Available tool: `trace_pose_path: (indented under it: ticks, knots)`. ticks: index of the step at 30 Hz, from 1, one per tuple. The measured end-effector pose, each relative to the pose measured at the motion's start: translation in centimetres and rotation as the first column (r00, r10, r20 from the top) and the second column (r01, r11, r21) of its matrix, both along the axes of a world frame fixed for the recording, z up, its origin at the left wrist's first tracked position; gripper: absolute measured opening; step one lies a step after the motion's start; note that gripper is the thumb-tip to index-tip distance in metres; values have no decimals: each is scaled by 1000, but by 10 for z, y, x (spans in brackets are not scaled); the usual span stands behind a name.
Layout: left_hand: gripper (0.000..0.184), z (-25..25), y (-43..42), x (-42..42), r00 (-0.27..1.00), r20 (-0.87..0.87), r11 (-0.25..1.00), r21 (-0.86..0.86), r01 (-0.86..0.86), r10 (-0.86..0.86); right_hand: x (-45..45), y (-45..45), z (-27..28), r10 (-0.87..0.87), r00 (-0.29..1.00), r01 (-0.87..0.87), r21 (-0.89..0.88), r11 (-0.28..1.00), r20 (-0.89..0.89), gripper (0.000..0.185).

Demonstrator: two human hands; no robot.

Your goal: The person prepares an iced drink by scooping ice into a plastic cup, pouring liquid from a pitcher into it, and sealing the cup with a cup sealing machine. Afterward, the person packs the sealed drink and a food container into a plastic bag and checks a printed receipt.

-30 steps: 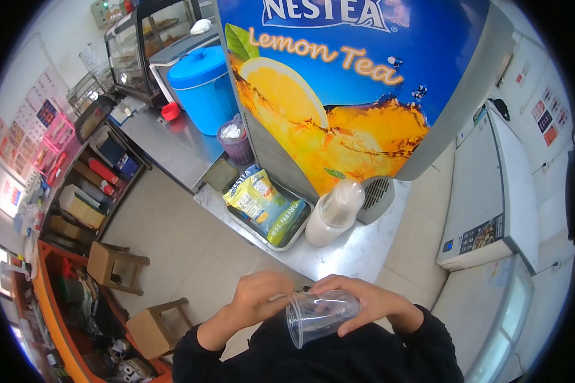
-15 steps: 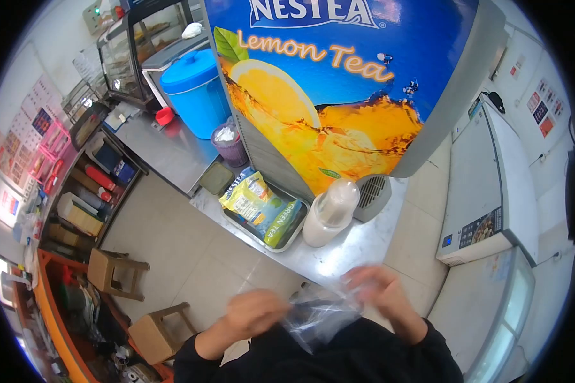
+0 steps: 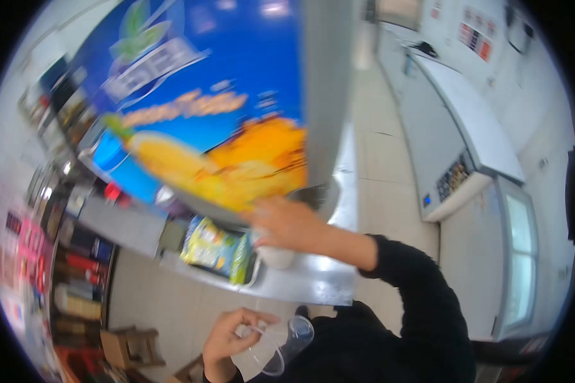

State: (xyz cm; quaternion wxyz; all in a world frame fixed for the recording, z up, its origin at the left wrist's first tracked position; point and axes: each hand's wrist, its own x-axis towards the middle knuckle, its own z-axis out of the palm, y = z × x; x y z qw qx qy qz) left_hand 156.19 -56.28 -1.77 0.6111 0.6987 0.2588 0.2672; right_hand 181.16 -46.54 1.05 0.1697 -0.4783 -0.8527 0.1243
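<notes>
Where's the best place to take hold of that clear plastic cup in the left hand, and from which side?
The clear plastic cup is probably best held around its side wall, toward the narrower end, coming from the right of the picture. It is tipped sideways with the left hand at its wide rim, so the opposite end sticks out free.

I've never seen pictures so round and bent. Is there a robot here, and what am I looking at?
No robot: these are a person's bare hands, seen by one camera worn on the head, looking forward and down. The left hand holds a clear plastic cup. The right hand is at a pale container on the metal counter; blur hides whether it grips anything. Nearby lies a yellow-green packet on a tray, beside a big blue-fronted machine.
</notes>
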Motion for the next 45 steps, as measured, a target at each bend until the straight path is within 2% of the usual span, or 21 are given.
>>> trace_pose_path:
  ticks: [2, 4, 6, 7, 9, 11, 12, 14, 16, 18, 19, 22, 23, 26, 28, 30, 33, 36, 37, 42, 45]
  knots:
    - [19, -4, 10, 35, 981, -67, 981, 52, 186, -182, 16, -3, -10, 106, 993, -93, 195, 976, -55, 61]
    - [33, -6, 23, 83, 917, -127, 911, 122, 393, -379, 45, -29, 2, 160, 975, -40, 580, 813, -157, 57]
    - [51, -9, 30, 141, 814, -186, 793, 189, 579, -550, 111, -68, 15, 182, 899, 67, 535, 842, -398, 50]
    - [50, -14, 28, 173, 775, -127, 777, 45, 628, -619, 150, -88, 9, 135, 836, 142, 447, 883, -532, 41]
    - [53, -25, 20, 252, 673, -24, 666, -165, 727, -740, 241, -133, -31, -113, 795, 284, 202, 937, -595, 39]
    - [67, -40, 15, 348, 510, 65, 488, -211, 847, -858, 335, -188, -86, -376, 670, 418, -93, 904, -640, 36]
    - [78, -51, 13, 400, 414, 104, 390, -193, 900, -904, 382, -220, -114, -508, 570, 465, -256, 848, -646, 35]
    - [104, -58, 5, 509, 201, -58, 201, 13, 980, -978, 473, -287, -157, -648, 336, 644, -336, 688, -684, 31]
    - [108, -60, -17, 611, 88, -145, 46, 270, 962, -986, 564, -350, -176, -757, 162, 762, -406, 504, -634, 28]
    - [104, -21, -69, 707, 6, -57, -15, 362, 932, -998, 646, -397, -166, -843, -9, 866, -426, 262, -537, 26]
    - [102, -9, -88, 745, -33, -21, -39, 410, 911, -999, 689, -415, -172, -845, -26, 908, -366, 203, -533, 25]
    - [98, -17, -106, 828, -27, 168, -36, -49, 998, -985, 814, -442, -183, -864, -189, 954, -295, -49, -467, 22]
    - [103, -35, -94, 858, -13, 136, -20, -48, 999, -991, 862, -448, -200, -860, -192, 971, -220, -95, -472, 20]
    - [105, -71, -71, 936, 253, 399, 210, -149, 966, -882, 1003, -459, -236, -902, -280, 956, -8, -294, -328, 20]
    - [102, -96, -47, 999, 332, 430, 263, -214, 941, -839, 1084, -461, -244, -908, -331, 934, 45, -353, -255, 22]
    - [100, -127, -25, 1077, 406, 370, 310, -294, 904, -836, 1178, -463, -271, -907, -336, 892, 223, -393, -256, 24]
    - [103, -135, -28, 1199, 557, 180, 481, -339, 809, -811, 1281, -484, -306, -962, -270, 814, 527, -244, -27, 25]
    - [106, -123, -52, 1314, 505, 187, 381, -454, 805, -843, 1313, -503, -299, -980, -187, 947, 279, -160, 72, 27]
    - [106, -122, -59, 1348, 448, 143, 345, -451, 823, -882, 1316, -508, -297, -982, -167, 950, 282, -137, 85, 24]
    - [115, -135, -101, 1463, 211, -25, 202, -415, 887, -977, 1273, -562, -293, -931, -317, 930, 254, -267, 181, 23]
    - [112, -153, -121, 1493, 89, -1, 76, -535, 841, -996, 1216, -607, -286, -849, -443, 896, 185, -405, 287, 26]
